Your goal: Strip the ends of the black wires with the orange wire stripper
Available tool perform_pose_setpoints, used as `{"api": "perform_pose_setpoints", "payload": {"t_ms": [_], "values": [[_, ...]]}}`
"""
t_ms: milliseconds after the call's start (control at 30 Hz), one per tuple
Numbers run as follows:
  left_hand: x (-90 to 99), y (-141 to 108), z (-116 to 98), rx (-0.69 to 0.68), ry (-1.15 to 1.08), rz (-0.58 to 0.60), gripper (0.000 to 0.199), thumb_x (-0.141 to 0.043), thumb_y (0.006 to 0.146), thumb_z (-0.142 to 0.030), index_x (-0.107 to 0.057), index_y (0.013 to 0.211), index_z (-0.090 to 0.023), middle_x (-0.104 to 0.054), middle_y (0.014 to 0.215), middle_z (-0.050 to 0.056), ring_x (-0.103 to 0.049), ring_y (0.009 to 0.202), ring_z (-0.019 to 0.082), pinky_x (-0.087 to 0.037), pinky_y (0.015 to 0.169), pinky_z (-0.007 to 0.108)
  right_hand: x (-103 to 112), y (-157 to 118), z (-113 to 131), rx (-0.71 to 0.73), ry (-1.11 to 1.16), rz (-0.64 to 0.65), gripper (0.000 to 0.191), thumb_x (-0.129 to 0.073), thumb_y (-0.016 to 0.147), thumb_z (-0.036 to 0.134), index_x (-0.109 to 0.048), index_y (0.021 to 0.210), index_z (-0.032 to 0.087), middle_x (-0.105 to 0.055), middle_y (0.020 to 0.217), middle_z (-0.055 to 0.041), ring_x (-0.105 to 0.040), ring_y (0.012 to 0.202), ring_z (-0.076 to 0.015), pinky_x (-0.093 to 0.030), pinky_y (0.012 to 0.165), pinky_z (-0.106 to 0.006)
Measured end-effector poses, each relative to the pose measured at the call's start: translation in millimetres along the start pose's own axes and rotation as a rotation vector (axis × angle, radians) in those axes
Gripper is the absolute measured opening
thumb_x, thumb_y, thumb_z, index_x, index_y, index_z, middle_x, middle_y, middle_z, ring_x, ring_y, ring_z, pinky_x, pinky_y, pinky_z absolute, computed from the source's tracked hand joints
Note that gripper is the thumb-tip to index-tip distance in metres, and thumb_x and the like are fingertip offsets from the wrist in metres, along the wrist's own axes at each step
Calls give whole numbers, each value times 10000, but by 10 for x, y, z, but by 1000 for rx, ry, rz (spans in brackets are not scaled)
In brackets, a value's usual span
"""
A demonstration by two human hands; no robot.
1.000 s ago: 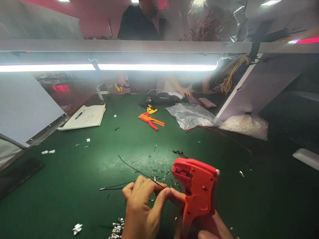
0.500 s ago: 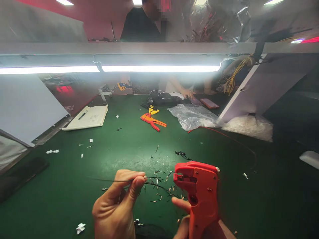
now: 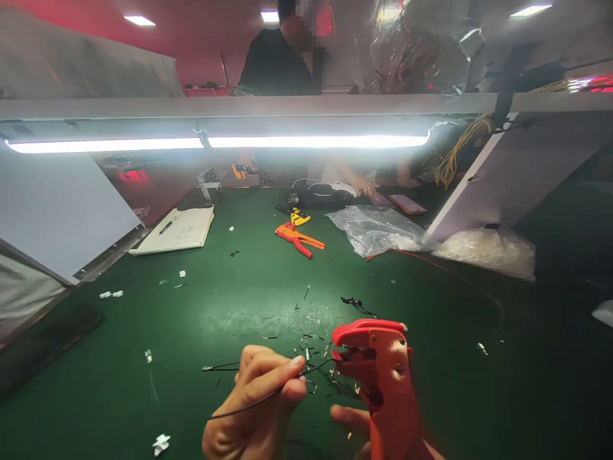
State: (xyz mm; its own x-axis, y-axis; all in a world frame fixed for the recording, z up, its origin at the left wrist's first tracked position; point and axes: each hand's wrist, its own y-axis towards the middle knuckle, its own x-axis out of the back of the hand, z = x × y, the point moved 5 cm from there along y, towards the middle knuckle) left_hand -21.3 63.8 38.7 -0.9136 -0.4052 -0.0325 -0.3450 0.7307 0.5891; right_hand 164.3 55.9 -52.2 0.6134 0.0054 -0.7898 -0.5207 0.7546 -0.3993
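Between thumb and forefinger, my left hand pinches a thin black wire. One end of the wire reaches the jaws of a red wire stripper, and a small white connector on black wires sticks out left of the hand. The stripper is upright in my right hand, which is mostly hidden behind its handle; one finger points left, off the trigger. Its jaws are parted around the wire end. Small wire scraps lie on the green table just behind both hands.
Orange-red pliers, yellow-black cutters and a plastic bag lie farther back. A notebook with a pen is at the left. A person's hand rests at the far side beside a phone.
My left hand has moved right and slightly down, bringing the wire end to the stripper's jaws. The stripper has shifted a little left. The view has tilted slightly.
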Motion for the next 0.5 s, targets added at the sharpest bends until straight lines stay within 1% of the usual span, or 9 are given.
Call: {"api": "perform_pose_setpoints", "payload": {"t_ms": [67,133,200,233,267,300,400,433,500], "values": [[8,-9,-6,-54,48,-10,127,-699,915,-428,-797,993,-414,-700,634,-33,-577,627,167,-437,577,332,-16,-15,16,-12,-48,12,495,-747,827,567,-699,1232,285,-801,1042,-42,-756,740,-254,-653,671,-427],[24,-16,-2,-135,100,14,135,-692,932,-359,-788,1023,-387,-716,675,-34,-578,643,164,-426,580,329,-55,-25,2,-36,-103,36,528,-692,867,588,-680,1269,245,-804,1034,-74,-771,777,-280,-651,687,-452],[39,-29,6,-228,129,71,181,-704,925,-267,-773,1071,-348,-730,731,-36,-578,682,162,-419,580,319,-101,-17,7,-14,-128,35,513,-726,860,545,-686,1266,234,-781,1142,-91,-762,941,-301,-644,768,-451],[47,-38,16,-261,138,99,206,-709,918,-236,-765,1092,-329,-734,755,-34,-575,703,164,-414,582,317,-122,-6,21,13,-140,21,490,-772,835,499,-696,1251,251,-761,1207,-80,-736,1037,-301,-636,818,-435],[59,-47,27,-279,150,112,211,-707,917,-227,-761,1099,-318,-732,768,-32,-567,720,166,-409,591,319,-144,7,35,33,-160,13,481,-817,805,450,-704,1237,272,-748,1241,-62,-713,1097,-297,-627,854,-420],[75,-55,39,-282,168,109,196,-697,926,-236,-759,1093,-318,-725,766,-32,-556,730,169,-402,605,324,-164,21,45,40,-183,12,488,-850,776,410,-709,1226,284,-754,1226,-51,-709,1107,-297,-622,867,-418],[95,-75,52,-264,231,117,151,-668,947,-285,-758,1060,-331,-705,746,-33,-529,734,175,-384,639,339,-182,43,56,39,-237,38,552,-875,733,415,-705,1236,263,-793,1041,-51,-764,904,-295,-635,800,-446],[99,-77,40,-270,248,116,140,-674,942,-289,-759,1046,-330,-698,736,-33,-523,734,176,-380,641,340,-165,39,54,45,-237,45,555,-858,744,456,-704,1237,251,-791,1013,-52,-768,848,-284,-638,770,-438],[85,-75,-4,-312,276,156,167,-709,907,-243,-757,1048,-318,-695,733,-30,-521,733,179,-381,634,336,-107,12,17,47,-210,73,527,-792,799,526,-706,1234,240,-789,1042,-61,-769,816,-254,-638,738,-395]]}}
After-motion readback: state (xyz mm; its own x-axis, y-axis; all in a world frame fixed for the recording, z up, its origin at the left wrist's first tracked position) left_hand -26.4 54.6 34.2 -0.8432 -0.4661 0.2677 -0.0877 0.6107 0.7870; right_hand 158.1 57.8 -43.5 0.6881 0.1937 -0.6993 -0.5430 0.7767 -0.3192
